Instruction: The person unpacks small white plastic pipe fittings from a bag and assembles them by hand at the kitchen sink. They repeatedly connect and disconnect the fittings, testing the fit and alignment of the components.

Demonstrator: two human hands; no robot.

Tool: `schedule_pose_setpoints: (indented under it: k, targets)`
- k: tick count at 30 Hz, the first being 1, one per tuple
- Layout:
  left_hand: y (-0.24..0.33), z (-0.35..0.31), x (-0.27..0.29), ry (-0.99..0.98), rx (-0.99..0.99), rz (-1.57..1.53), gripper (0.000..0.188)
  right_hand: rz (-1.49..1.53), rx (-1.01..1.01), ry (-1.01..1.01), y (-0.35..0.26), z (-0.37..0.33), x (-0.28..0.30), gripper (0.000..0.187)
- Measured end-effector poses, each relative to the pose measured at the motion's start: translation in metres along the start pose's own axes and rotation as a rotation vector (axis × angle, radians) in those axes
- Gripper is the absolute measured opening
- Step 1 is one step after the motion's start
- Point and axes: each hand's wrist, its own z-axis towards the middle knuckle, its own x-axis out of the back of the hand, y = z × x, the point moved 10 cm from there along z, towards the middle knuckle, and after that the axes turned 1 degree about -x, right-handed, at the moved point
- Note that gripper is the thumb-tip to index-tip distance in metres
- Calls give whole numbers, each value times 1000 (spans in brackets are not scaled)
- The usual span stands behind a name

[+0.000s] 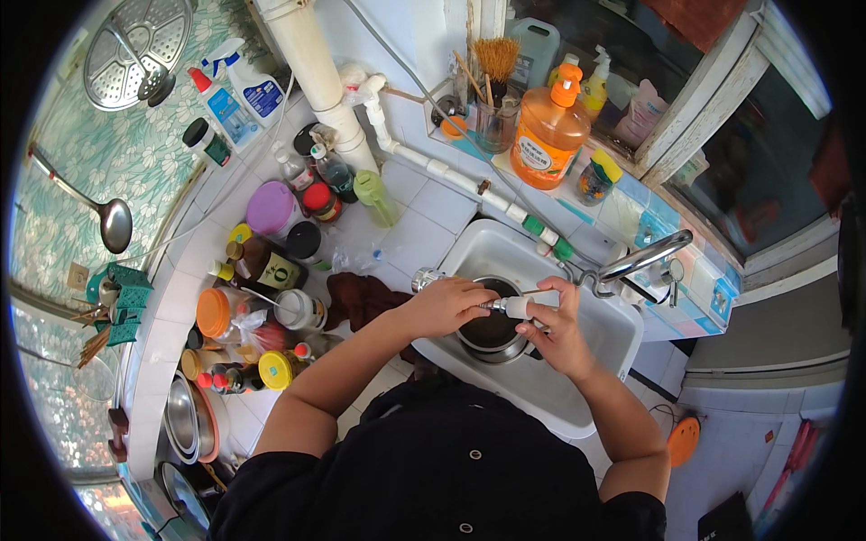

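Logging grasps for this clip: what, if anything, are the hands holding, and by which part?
A white-and-silver cylindrical piece: the right hand pinches its white section; the left hand grips its silver part.

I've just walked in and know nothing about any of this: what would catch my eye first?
Probably the big orange pump bottle near the window, beyond the sink. Then the middle: the person's left grip and right grip hold a white-and-silver piece above a metal pot in the sink. Over on the left, a purple-lidded container stands out on the crowded counter.
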Motion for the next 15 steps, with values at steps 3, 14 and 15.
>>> schedule_pose_setpoints:
  k: [3, 14, 15]
  targets:
    - [8, 1, 5, -86, 66, -9, 27, -138, 153, -81, -19, 9, 10, 27]
    - [23, 12, 15, -28, -79, 14, 26, -30, 94, 6, -32, 3, 18, 29]
    - [26, 13, 18, -4, -91, 17, 26, -6, 63, 21, -29, 1, 18, 29]
